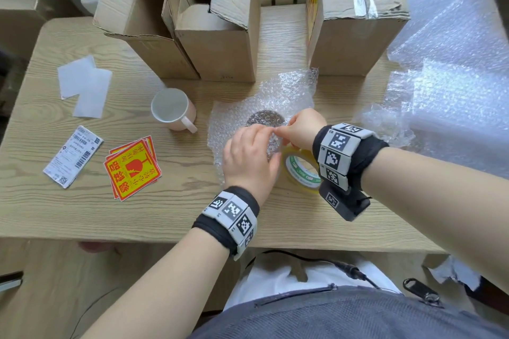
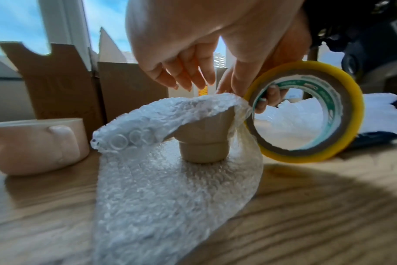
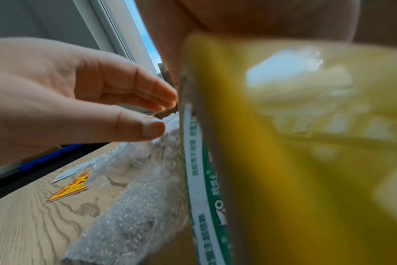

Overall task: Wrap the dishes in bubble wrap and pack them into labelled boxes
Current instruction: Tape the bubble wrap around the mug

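Well left of the left hand [image 1: 249, 157], the table [image 1: 170, 209] carries two blank white slips [image 1: 84, 85], one shipping label [image 1: 73, 156] and one small stack of red-and-yellow stickers [image 1: 132, 168]. One pink mug [image 1: 173, 109] stands just beyond and left of that hand. Beyond both hands stand three cardboard boxes [image 1: 217, 36]. Under the left hand, whose fingers lie nearly straight and touch the wrap's edge, one dish [image 2: 202, 141] sits on one bubble wrap sheet [image 1: 275, 96]. The right hand [image 1: 303, 126] grips one yellow tape roll [image 1: 301, 170] and pinches that edge. Loose bubble wrap [image 1: 451, 69] lies right of it.
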Demonstrator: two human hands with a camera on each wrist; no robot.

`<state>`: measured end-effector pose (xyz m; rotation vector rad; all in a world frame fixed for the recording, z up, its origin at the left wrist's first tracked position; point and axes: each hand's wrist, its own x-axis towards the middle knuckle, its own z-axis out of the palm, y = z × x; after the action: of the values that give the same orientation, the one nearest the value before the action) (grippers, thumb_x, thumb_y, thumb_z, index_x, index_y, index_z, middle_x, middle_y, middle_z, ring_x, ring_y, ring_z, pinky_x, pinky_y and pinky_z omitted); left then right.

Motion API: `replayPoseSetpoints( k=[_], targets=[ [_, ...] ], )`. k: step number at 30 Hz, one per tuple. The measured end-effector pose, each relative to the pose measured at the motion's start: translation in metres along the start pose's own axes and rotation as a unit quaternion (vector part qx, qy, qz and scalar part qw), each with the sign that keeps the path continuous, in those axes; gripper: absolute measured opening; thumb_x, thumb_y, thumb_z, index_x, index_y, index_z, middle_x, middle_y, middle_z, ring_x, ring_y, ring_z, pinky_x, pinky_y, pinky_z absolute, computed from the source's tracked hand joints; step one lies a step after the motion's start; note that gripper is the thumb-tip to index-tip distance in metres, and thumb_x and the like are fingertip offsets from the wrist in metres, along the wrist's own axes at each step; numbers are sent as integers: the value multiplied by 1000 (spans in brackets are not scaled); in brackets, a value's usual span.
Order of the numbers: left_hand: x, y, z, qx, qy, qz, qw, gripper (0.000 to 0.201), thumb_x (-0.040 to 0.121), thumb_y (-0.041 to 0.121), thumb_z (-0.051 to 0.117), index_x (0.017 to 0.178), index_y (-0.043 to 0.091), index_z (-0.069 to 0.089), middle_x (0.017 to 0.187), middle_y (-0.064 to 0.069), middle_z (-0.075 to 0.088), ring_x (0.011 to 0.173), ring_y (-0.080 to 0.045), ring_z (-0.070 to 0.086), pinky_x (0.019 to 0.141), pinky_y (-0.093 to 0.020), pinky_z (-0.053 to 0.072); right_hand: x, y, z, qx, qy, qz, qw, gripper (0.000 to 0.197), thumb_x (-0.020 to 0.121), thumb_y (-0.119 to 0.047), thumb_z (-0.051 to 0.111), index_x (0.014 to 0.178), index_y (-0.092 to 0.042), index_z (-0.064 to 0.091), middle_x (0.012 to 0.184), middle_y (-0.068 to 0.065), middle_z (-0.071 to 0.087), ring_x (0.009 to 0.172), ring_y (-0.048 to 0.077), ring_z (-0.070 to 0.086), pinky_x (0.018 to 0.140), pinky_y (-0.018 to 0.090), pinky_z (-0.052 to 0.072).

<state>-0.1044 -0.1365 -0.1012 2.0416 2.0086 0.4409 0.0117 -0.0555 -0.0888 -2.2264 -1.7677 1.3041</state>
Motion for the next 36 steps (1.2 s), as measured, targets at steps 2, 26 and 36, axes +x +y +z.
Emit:
replayPoseSetpoints(
  k=[2,26,36],
  targets=[
    [-3,-2,1,55,-51,52,996,56,87,33,61,138,14,47,143,-3,48,135,-24,39,112,-42,25,0,-2,0,-9,-1,7,1000,33,86,-34,58,87,-4,73,69,4,62,62,18,55,62,27,48],
    [-1,-6,5,217,-230,73,946,61,100,45,17,151,19,-5,160,7,-5,146,-12,-11,117,-49,-11,-25,0,5,-120,50,-20,991,45,92,-36,51,56,-13,38,77,8,52,75,25,49,65,28,34],
    [-1,-4,4,217,-232,65,946,62,100,47,19,152,20,-2,160,8,-1,146,-12,-9,117,-49,-8,-19,7,0,-75,35,-9,997,63,92,-47,50,134,-3,34,119,14,60,109,30,57,82,33,42]
  ],
)
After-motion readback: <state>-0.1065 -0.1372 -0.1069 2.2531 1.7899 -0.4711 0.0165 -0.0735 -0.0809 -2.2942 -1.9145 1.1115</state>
